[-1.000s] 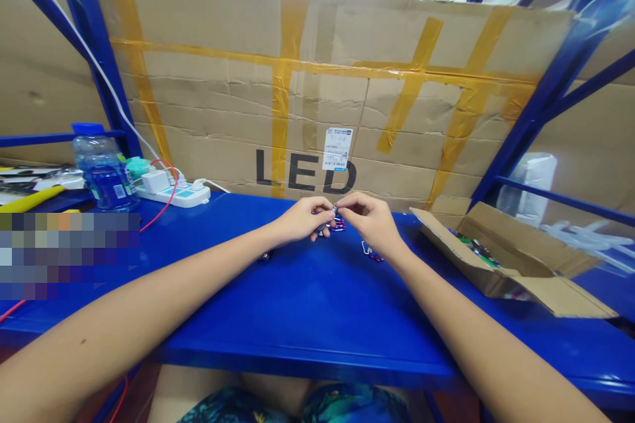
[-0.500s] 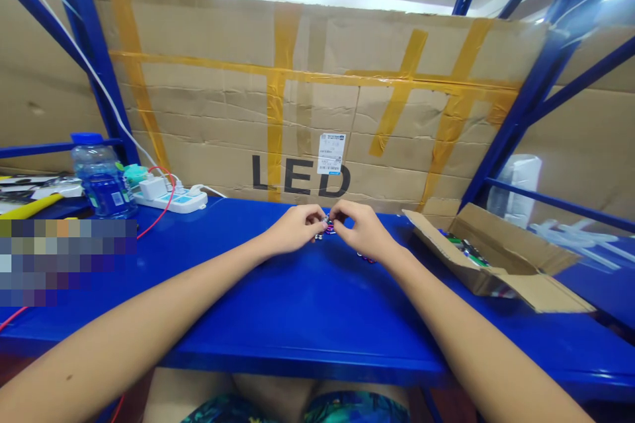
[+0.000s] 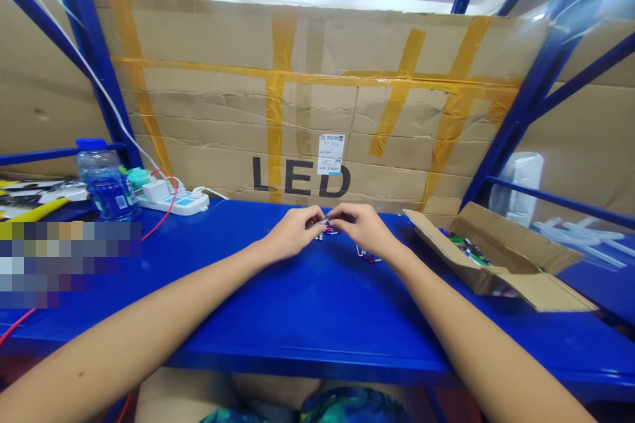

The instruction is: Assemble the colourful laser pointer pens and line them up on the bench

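Note:
Both my hands meet over the back middle of the blue shelf (image 3: 307, 304). My left hand (image 3: 292, 232) and my right hand (image 3: 362, 228) are closed in pinches on one small metal clip piece (image 3: 325, 226), too small to name exactly. A loose red and silver clip (image 3: 366, 256) lies on the shelf just under my right wrist. A few tiny dark bits sit by my left fingers.
An open cardboard box (image 3: 496, 258) with small coloured parts stands at the right. A water bottle (image 3: 106, 182), a white power strip (image 3: 171, 198) and a red wire (image 3: 159, 211) are at the left. A taped cardboard sheet (image 3: 297, 99) marked LED forms the back wall.
My hands have stayed together on the small piece, sinking slightly toward the shelf. The view has tipped a little.

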